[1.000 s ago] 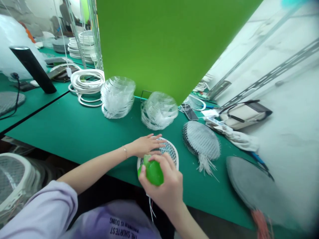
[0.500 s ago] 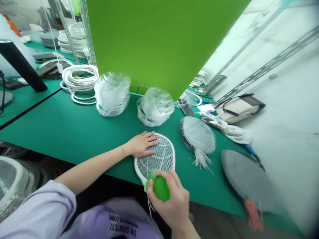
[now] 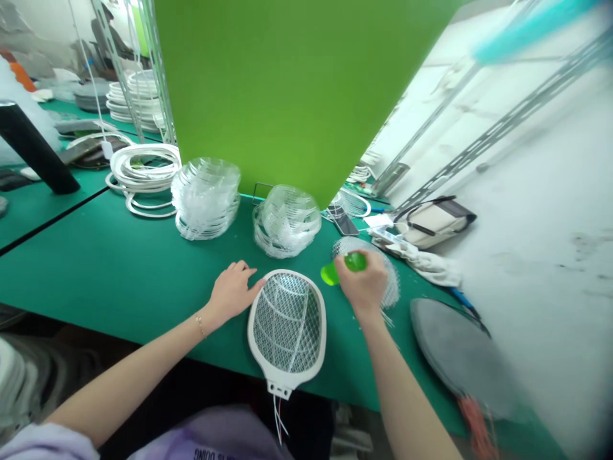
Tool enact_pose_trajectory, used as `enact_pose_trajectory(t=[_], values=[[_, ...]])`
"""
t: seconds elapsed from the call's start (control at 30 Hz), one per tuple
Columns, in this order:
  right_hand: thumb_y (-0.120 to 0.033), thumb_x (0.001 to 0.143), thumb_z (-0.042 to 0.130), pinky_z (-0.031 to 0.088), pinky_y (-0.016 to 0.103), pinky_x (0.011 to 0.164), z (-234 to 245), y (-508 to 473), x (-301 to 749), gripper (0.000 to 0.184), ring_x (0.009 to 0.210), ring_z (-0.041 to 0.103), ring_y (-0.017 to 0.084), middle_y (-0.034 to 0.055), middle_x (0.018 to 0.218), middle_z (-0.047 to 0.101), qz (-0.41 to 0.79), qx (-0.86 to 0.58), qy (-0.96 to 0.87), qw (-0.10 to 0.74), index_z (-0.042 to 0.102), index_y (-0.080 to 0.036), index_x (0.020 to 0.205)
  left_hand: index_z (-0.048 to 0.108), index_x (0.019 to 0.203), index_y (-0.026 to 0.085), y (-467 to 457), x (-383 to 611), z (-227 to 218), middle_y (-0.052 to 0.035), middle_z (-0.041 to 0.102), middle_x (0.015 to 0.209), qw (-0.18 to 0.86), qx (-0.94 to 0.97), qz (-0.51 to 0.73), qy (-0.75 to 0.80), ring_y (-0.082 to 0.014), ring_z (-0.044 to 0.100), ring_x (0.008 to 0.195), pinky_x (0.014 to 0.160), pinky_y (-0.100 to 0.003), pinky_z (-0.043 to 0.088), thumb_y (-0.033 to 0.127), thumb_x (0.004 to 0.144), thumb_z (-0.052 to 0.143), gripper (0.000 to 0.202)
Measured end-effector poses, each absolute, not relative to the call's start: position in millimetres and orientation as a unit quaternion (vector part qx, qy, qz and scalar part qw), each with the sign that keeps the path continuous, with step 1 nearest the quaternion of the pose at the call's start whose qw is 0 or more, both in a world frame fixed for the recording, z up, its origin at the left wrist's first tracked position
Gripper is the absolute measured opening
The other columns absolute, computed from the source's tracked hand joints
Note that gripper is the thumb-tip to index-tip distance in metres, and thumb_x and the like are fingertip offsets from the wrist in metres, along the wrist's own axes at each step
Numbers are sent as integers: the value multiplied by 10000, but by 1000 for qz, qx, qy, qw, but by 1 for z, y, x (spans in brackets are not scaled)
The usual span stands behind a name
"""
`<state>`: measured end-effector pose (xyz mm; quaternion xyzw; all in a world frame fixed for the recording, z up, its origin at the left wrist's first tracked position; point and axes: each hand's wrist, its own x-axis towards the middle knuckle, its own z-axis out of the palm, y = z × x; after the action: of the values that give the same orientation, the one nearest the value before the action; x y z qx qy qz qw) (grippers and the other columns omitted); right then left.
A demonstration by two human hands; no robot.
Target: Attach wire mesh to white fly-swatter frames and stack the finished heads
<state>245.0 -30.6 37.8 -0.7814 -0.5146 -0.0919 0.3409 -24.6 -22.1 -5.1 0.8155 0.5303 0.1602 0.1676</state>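
Note:
An electric mosquito-swatter head lies on the table in front of me, with a white frame and metal mesh. Thin white and red wires hang from its neck past the near edge. My left hand rests beside its upper left rim, fingers apart, thumb reaching to the frame. To the right of the frame, my right hand is closed around a bright green object with a rounded, translucent end; my fingers cover most of it. Beneath that hand lies a stack of round mesh sheets, partly hidden.
Two piles of clear plastic rings and white frame rings stand toward the back. A green panel rises behind them. At the right are grey mesh discs, a phone and a bag.
My right hand has carried the green object from the swatter's neck up and right, over the mesh sheets. My left hand has slid left off the mesh to the rim.

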Motion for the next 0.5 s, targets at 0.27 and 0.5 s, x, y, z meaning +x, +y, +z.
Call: enact_pose_trajectory(t=[0.27, 0.5], values=[[-561, 797, 595, 455, 384, 790, 20, 24, 240, 577, 1024, 603, 319, 182, 1214, 581, -27, -804, -529, 270, 567, -138, 1189, 719, 1195, 178, -29, -17, -9, -90, 651, 1054, 244, 783, 160, 549, -262, 612, 1037, 821, -333, 502, 406, 960, 555, 366], [-634, 837, 481, 468, 431, 801, -13, -70, 225, 537, 977, 607, 333, 149, 1034, 629, 136, -810, -484, 303, 670, -165, 1019, 734, 1134, 166, -30, -10, -13, -113, 624, 1078, 329, 742, 199, 549, -308, 569, 1080, 877, -409, 497, 379, 934, 534, 354]])
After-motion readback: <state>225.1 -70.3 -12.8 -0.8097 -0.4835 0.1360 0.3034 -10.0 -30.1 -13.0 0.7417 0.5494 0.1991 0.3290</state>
